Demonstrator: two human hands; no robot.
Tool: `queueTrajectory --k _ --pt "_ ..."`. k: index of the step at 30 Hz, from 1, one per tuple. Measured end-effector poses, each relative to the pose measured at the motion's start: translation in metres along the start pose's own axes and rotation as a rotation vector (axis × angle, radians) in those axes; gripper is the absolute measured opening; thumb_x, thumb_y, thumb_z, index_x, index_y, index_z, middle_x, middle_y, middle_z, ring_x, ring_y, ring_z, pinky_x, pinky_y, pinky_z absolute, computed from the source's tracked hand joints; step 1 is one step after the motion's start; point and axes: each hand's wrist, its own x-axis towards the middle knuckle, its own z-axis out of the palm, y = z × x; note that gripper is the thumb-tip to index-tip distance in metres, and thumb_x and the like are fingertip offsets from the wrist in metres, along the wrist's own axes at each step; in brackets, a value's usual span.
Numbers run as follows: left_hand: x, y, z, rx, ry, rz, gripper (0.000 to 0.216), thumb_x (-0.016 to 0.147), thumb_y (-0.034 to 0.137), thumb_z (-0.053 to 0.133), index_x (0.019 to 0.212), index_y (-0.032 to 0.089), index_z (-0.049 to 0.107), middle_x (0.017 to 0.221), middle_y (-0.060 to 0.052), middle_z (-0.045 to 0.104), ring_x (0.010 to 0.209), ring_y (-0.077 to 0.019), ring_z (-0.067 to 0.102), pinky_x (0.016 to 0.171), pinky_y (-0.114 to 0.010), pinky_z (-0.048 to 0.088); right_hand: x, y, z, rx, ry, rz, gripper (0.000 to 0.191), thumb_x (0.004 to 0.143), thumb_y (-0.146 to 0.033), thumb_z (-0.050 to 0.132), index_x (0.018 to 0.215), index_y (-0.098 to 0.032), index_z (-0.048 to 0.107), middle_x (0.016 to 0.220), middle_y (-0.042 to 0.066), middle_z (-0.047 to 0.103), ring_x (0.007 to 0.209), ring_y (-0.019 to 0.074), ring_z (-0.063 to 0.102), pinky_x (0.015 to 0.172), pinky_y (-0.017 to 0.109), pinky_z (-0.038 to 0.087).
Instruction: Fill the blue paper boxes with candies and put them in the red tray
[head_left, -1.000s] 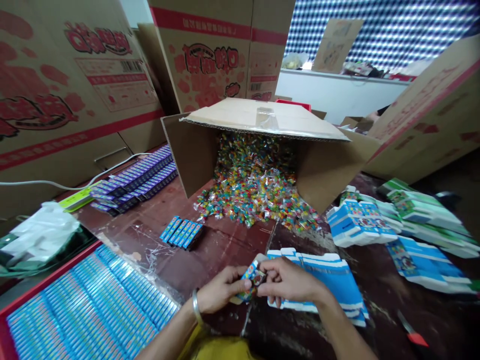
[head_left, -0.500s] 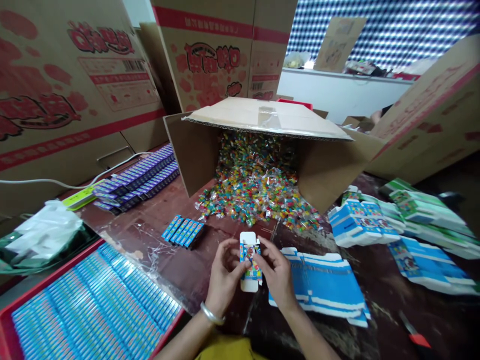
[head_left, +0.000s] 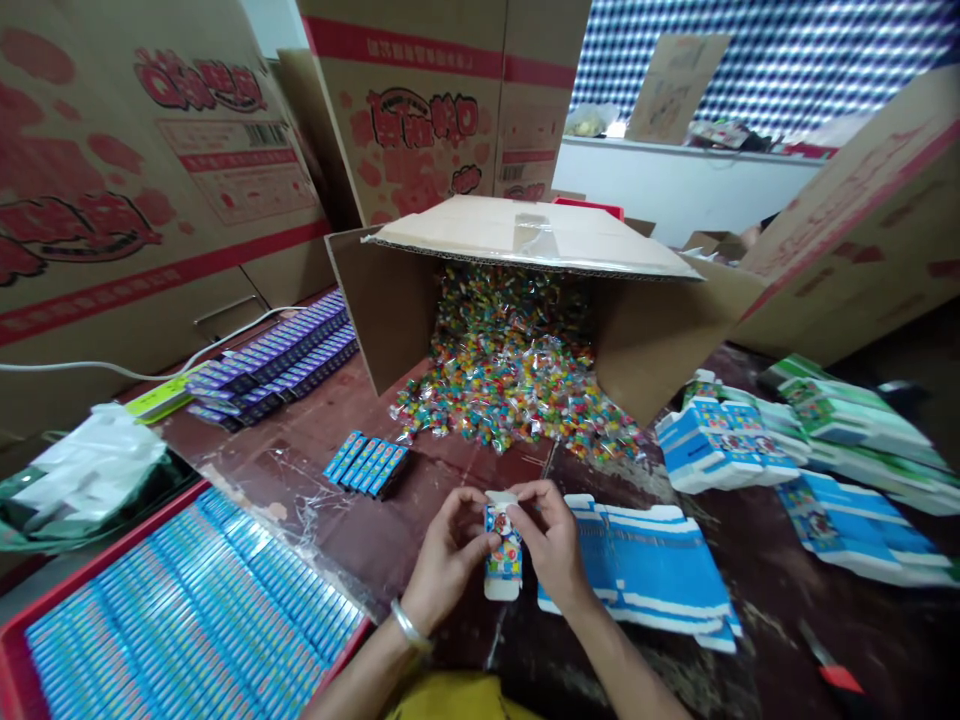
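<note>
- You are holding one small printed carton [head_left: 502, 556] upright just above the surface [head_left: 420, 500], close in front of your body.
- Your left hand [head_left: 444, 562] and your right hand [head_left: 559, 552] are both closing on it. The fingers [head_left: 459, 510] of each hand are curling in and pinching the white top flap, and nothing else is in them.
- The two-sided grip is probably steadying the thin walls while the flap is bending.
- One stack of flat blue cartons [head_left: 652, 570] is lying at 3 o'clock, touching your right hand, likely for a short reach.
- One big cardboard box [head_left: 525, 235] is lying on its side at 12 o'clock, so the wrapped candies [head_left: 517, 390] are spilling out toward you. They are too many to count.
- One short row of small blue boxes [head_left: 366, 464] is sitting at 11 o'clock. I am counting five or six.
- One red tray [head_left: 11, 660] at 8 o'clock is carrying tight rows of blue boxes, packed edge to edge so they stay in order.
- Purple boxes [head_left: 277, 355] are lining up at 10 o'clock, and two loose piles, blue [head_left: 720, 445] and green [head_left: 847, 420], are resting at 2 o'clock.
</note>
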Motion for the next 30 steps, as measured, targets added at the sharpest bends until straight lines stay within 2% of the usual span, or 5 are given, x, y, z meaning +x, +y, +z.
queueTrajectory --k 5,11,18,24,30 --pt "-0.001 0.000 0.000 0.052 0.014 0.005 0.033 0.076 0.019 0.070 0.098 0.022 0.046 0.090 0.001 0.053 0.071 -0.0097 0.056 0.063 -0.021 0.045 0.009 -0.009 -0.003 0.150 -0.159 0.029 0.016 0.079 -0.032 0.067 0.079 -0.020 0.055 0.079 0.000 0.060 0.075 0.0151 0.058 0.070 0.025 0.046" --pt "-0.003 0.010 -0.008 0.193 -0.027 0.014 0.029 0.078 0.016 0.065 0.101 0.020 0.048 0.093 -0.002 0.057 0.080 -0.0148 0.059 0.071 -0.026 0.048 0.021 -0.015 -0.011 0.078 -0.314 0.230 0.018 0.074 -0.031 0.072 0.079 -0.017 0.062 0.073 0.000 0.063 0.067 0.0135 0.058 0.063 0.024 0.045" --pt "-0.003 0.016 -0.011 0.197 -0.078 -0.021 0.040 0.076 0.018 0.067 0.112 0.021 0.051 0.097 -0.005 0.061 0.082 -0.0177 0.060 0.072 -0.028 0.049 0.030 -0.016 -0.012 0.025 -0.338 0.246 0.024 0.074 -0.037 0.070 0.067 -0.015 0.062 0.063 -0.001 0.061 0.060 0.0130 0.055 0.058 0.023 0.044" --pt "-0.002 0.009 -0.016 0.199 -0.032 -0.035 0.037 0.077 0.022 0.068 0.112 0.019 0.059 0.099 -0.006 0.064 0.084 -0.0185 0.059 0.075 -0.027 0.047 0.021 -0.026 -0.004 -0.227 -0.263 -0.024 0.021 0.084 -0.031 0.060 0.068 -0.018 0.063 0.073 0.002 0.063 0.069 0.0148 0.059 0.067 0.026 0.046" --pt "0.001 -0.002 -0.026 0.102 0.027 -0.089 0.029 0.074 0.027 0.072 0.100 0.018 0.061 0.086 -0.003 0.064 0.078 -0.0169 0.060 0.070 -0.026 0.047 0.027 -0.027 -0.014 -0.331 -0.388 -0.137 0.017 0.089 -0.032 0.055 0.084 -0.022 0.069 0.093 0.004 0.065 0.086 0.0168 0.062 0.074 0.026 0.048"
